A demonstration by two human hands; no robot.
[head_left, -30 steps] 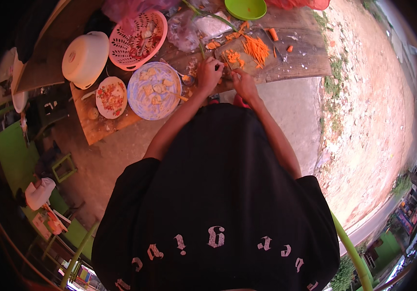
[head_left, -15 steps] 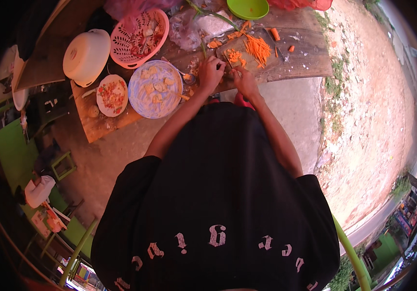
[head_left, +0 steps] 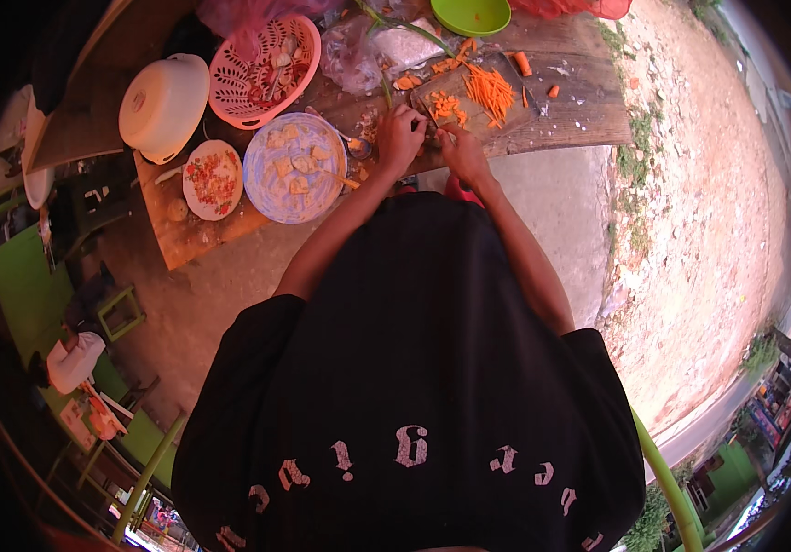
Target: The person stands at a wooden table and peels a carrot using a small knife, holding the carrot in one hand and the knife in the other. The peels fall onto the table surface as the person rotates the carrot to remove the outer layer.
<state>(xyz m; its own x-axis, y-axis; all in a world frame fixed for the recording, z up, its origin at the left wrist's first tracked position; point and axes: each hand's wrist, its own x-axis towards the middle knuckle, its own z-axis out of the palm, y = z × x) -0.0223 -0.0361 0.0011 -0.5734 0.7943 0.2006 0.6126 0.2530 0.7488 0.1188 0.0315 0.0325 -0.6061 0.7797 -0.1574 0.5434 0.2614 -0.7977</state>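
Note:
My left hand (head_left: 402, 140) is closed at the near edge of the wooden table, its fingers curled round a thin green stalk (head_left: 387, 95) that sticks out beyond them. Close to its right, my right hand (head_left: 463, 153) is closed on what looks like a knife, largely hidden by the fingers; only a dark sliver shows between the hands. Just beyond them lies a cutting board (head_left: 526, 90) bearing carrot strips (head_left: 490, 93) and smaller carrot pieces (head_left: 448, 109). A longer green stalk (head_left: 414, 32) stretches across a clear plastic bag farther back.
Left of my hands stand a bluish-white bowl (head_left: 255, 189) with pale chunks and a spoon, a plate (head_left: 195, 204) of chopped red pieces, a pink basket (head_left: 230, 112) and an upturned cream basin (head_left: 163, 109). A green bowl (head_left: 471, 17) sits at the back. A person (head_left: 75, 362) is at far left.
My right hand has shifted slightly left and up, and the dark tool between my hands has changed its angle. My left hand stays almost in place.

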